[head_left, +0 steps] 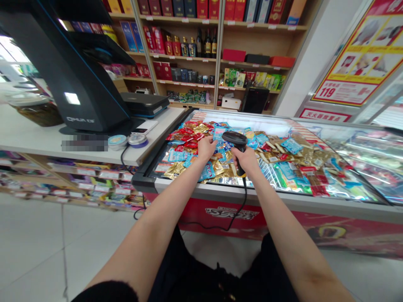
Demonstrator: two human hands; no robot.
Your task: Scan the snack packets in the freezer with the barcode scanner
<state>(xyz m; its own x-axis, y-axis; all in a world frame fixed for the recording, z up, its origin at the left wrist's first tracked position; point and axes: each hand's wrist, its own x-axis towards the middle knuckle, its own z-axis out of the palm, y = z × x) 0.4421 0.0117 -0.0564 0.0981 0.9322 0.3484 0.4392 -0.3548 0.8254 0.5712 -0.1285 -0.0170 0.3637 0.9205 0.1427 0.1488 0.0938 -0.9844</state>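
Note:
My right hand (246, 159) is wrapped round the handle of a black barcode scanner (234, 137), whose head is raised over the packets. A cable (245, 195) hangs from the scanner's grip down the front of the freezer. My left hand (206, 148) is curled among small snack packets, fingers closed; whatever is in them is hidden. Around it lie red packets (190, 138), blue packets (178, 155) and gold packets (174, 171), heaped on the freezer's glass top. A second spread of mixed packets (305, 156) covers the glass to the right of the scanner.
At the left stands a white counter (28, 136) with a black checkout terminal (91, 84), a flat scale (145, 104) and two small round tubs, one a purple tub (137, 140). Shelves (182, 56) of boxes and bottles rise behind. The freezer's front edge (283, 195) runs before me.

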